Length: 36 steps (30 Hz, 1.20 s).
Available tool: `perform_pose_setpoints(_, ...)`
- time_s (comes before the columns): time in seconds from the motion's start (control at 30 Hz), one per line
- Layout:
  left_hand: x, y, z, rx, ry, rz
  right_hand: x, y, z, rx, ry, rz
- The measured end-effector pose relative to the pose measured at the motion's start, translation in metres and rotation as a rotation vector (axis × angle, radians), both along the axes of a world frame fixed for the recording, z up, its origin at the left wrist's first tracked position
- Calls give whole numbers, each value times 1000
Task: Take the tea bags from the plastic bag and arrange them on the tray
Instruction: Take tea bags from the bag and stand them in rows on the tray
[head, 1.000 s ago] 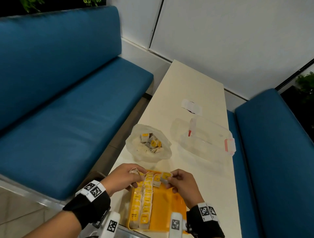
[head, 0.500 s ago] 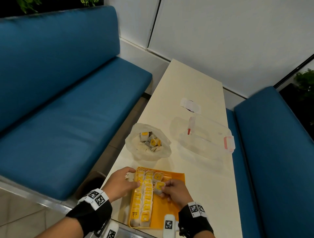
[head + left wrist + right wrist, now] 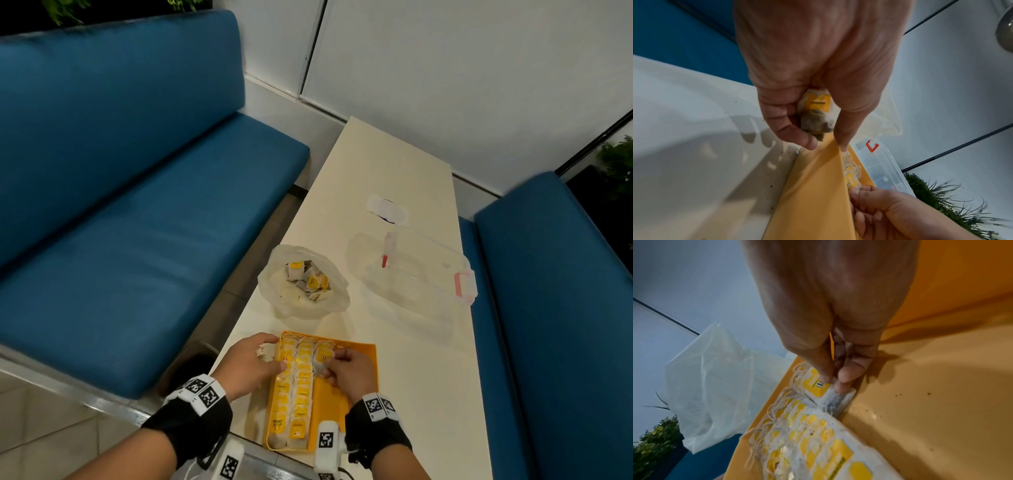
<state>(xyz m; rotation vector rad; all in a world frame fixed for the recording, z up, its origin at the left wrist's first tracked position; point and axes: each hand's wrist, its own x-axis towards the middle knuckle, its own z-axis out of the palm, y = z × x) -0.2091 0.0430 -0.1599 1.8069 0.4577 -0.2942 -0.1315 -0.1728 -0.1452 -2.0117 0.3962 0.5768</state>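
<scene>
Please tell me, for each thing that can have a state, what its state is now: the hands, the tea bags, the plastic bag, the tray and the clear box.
left hand: holds a tea bag beside the tray's rim.
right hand: pinches a tea bag down on the tray.
plastic bag: open, tea bags inside.
tray: partly filled, two full rows, a third begun.
clear box: lies on the table; whether it is shut I cannot tell.

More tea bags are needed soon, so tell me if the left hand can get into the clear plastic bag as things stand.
Probably not yet: the left hand already holds a tea bag. The clear plastic bag lies open-mouthed just beyond the yellow tray, nothing between.
</scene>
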Motion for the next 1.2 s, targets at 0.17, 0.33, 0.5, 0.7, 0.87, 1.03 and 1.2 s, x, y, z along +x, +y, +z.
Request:
perform_pose_setpoints(0.17, 1, 1, -3, -11, 1, -1, 3, 5, 1, -31, -37, -29)
perform_pose_setpoints(0.33, 2, 0, -5, -30, 14, -10, 2, 9, 0, -69, -88, -35)
perform_pose_setpoints(0.5, -3, 4, 8, -82, 42, -13, 0, 6, 1, -40, -91, -30)
perform_pose_setpoints(0.7, -11, 15, 45, -509, 74, 185, -9, -10, 8, -74, -170, -10)
perform_pose_setpoints(0.87, -7, 11, 66, -690, 113, 175, -18, -3, 28, -77, -297, 98)
perform_pose_setpoints(1.03, 1, -4, 74, -697, 160, 68, -31, 17, 71, 57, -428, 295)
perform_pose_setpoints(1.2, 6, -23, 82, -666, 181, -77, -40, 34, 91, 27, -417, 569)
